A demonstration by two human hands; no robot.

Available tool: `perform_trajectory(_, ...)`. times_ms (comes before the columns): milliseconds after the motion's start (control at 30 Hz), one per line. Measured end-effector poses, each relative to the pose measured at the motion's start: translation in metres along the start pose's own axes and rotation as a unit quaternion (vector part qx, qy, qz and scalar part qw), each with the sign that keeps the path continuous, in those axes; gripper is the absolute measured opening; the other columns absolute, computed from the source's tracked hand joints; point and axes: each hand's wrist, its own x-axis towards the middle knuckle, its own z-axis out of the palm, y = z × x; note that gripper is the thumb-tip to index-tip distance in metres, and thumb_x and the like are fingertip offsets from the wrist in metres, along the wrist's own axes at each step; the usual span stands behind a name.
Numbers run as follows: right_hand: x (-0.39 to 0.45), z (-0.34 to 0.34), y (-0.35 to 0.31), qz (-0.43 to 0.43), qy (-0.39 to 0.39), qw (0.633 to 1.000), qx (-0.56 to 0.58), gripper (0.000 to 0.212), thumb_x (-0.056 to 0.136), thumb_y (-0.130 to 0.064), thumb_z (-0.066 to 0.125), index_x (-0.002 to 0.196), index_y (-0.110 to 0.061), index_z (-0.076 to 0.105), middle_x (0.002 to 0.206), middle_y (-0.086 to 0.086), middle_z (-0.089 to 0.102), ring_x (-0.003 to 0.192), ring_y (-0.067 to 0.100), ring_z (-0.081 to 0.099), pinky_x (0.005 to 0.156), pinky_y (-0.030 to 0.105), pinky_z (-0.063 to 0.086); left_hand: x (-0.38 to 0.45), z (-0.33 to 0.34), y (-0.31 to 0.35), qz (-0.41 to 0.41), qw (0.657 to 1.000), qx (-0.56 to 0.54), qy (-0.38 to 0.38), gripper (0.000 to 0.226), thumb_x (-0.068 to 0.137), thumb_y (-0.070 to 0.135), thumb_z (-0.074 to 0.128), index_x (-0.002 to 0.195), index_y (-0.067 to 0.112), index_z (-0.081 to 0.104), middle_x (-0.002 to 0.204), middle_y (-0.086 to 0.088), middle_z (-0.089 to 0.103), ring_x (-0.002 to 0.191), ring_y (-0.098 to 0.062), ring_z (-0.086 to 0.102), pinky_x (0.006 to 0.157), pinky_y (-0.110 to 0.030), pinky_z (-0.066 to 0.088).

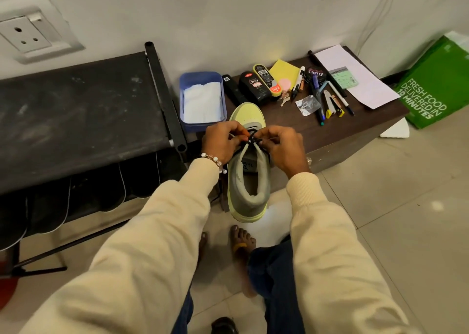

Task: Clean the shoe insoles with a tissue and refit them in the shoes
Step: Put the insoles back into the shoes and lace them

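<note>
**Both hands at the laces of a yellow-green shoe**

A dark shoe rack [76,115] fills the left, its fabric top bare and dusty, with dark footwear tucked in the tier below. To its right stands a low brown cabinet [342,135], whose top serves as the work surface.

The shoe [248,181] lies on the cabinet top's near left corner, toe toward the wall and heel hanging out over the near edge toward the person, likely so that the mouth faces up within easy reach. Whether an insole is inside cannot be told; the opening is shadowed.

A blue tub [203,100] of folded white tissue sits at the left edge just beside the toe, handy for wiping.

The left hand [223,143] and right hand [281,145] are close together over the tongue, each pinching the dark laces [251,140] between thumb and fingertips. They are either loosening or tying; which is unclear.

Shoe polish bottles [256,87], pens [327,100] and keys [283,101] lie along the back and middle, well clear of the hands.
</note>
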Motion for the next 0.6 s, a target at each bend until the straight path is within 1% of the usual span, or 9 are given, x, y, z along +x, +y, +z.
perform_trajectory(67, 0.001, 0.000, -0.001, -0.009, 0.002, 1.000, -0.010, 0.013, 0.086, -0.007, 0.065, 0.089, -0.017, 0.072, 0.084, 0.001, 0.066, 0.083, 0.018, 0.064, 0.076, 0.041, 0.058, 0.002, 0.000, 0.001, 0.020, 0.999, 0.046, 0.004, 0.007, 0.084, 0.011, 0.069, 0.087, 0.016, 0.073, 0.093, -0.001, 0.068, 0.085, -0.017, 0.062, 0.081, -0.031, 0.052)
perform_trajectory(167, 0.003, 0.003, -0.002, -0.010, -0.009, 0.999, -0.037, 0.008, 0.089, -0.010, 0.060, 0.089, -0.013, 0.068, 0.087, 0.000, 0.062, 0.085, 0.019, 0.060, 0.080, 0.041, 0.055, 0.003, 0.000, 0.000, 0.043, 0.993, 0.109, 0.002, 0.010, 0.090, 0.012, 0.061, 0.091, 0.018, 0.069, 0.099, -0.003, 0.066, 0.091, -0.022, 0.061, 0.082, -0.035, 0.051)
perform_trajectory(267, 0.005, 0.005, -0.002, -0.021, -0.026, 0.996, -0.088, 0.010, 0.092, -0.005, 0.049, 0.093, -0.008, 0.058, 0.100, 0.010, 0.058, 0.093, 0.024, 0.054, 0.085, 0.039, 0.048, 0.003, 0.001, 0.001, 0.026, 0.989, 0.148, 0.003, 0.013, 0.095, 0.012, 0.051, 0.097, 0.014, 0.063, 0.104, -0.005, 0.064, 0.096, -0.025, 0.059, 0.078, -0.030, 0.045)
perform_trajectory(333, 0.006, 0.006, -0.001, -0.008, -0.020, 0.997, -0.069, 0.010, 0.093, -0.006, 0.046, 0.096, -0.005, 0.055, 0.099, 0.010, 0.058, 0.093, 0.024, 0.054, 0.085, 0.041, 0.046, 0.003, 0.001, 0.004, 0.000, 0.985, 0.170, 0.004, 0.014, 0.097, 0.015, 0.048, 0.103, 0.011, 0.060, 0.107, -0.008, 0.064, 0.097, -0.027, 0.059, 0.077, -0.031, 0.040)
perform_trajectory(367, 0.006, 0.005, 0.000, 0.004, -0.013, 0.999, -0.049, 0.010, 0.093, -0.008, 0.047, 0.098, -0.006, 0.056, 0.099, 0.009, 0.059, 0.093, 0.023, 0.055, 0.086, 0.040, 0.047, 0.003, 0.001, 0.004, -0.008, 0.985, 0.172, 0.003, 0.014, 0.098, 0.016, 0.047, 0.105, 0.010, 0.059, 0.107, -0.008, 0.064, 0.098, -0.027, 0.059, 0.079, -0.032, 0.042)
perform_trajectory(400, 0.006, 0.005, 0.001, 0.015, -0.006, 0.999, -0.028, 0.010, 0.094, -0.010, 0.049, 0.098, -0.008, 0.057, 0.099, 0.007, 0.061, 0.093, 0.021, 0.057, 0.086, 0.039, 0.049, 0.003, 0.000, 0.004, -0.013, 0.987, 0.162, 0.001, 0.014, 0.098, 0.017, 0.048, 0.105, 0.011, 0.059, 0.106, -0.008, 0.064, 0.097, -0.027, 0.060, 0.082, -0.033, 0.045)
perform_trajectory(467, 0.005, 0.000, 0.004, 0.026, -0.001, 1.000, 0.002, 0.007, 0.093, -0.015, 0.055, 0.097, -0.013, 0.061, 0.098, 0.004, 0.064, 0.092, 0.017, 0.059, 0.083, 0.033, 0.050, 0.002, -0.001, 0.002, -0.022, 0.994, 0.106, -0.009, 0.012, 0.097, 0.015, 0.051, 0.103, 0.013, 0.061, 0.101, -0.005, 0.066, 0.094, -0.025, 0.063, 0.087, -0.037, 0.052)
perform_trajectory(533, 0.004, -0.004, 0.005, 0.023, -0.026, 0.999, 0.014, 0.009, 0.091, -0.014, 0.060, 0.099, -0.015, 0.064, 0.094, 0.000, 0.066, 0.089, 0.013, 0.060, 0.080, 0.028, 0.050, 0.001, -0.003, -0.001, -0.027, 0.999, 0.039, -0.023, 0.010, 0.093, 0.012, 0.057, 0.100, 0.015, 0.063, 0.098, -0.003, 0.068, 0.091, -0.022, 0.065, 0.087, -0.041, 0.054)
perform_trajectory(600, 0.004, -0.004, 0.006, 0.016, -0.044, 0.999, -0.003, 0.011, 0.090, -0.014, 0.062, 0.100, -0.015, 0.066, 0.092, -0.001, 0.066, 0.087, 0.013, 0.060, 0.078, 0.026, 0.049, -0.001, -0.005, -0.001, -0.023, 0.999, 0.021, -0.031, 0.011, 0.091, 0.011, 0.062, 0.100, 0.015, 0.066, 0.097, -0.003, 0.068, 0.089, -0.020, 0.065, 0.087, -0.041, 0.055)
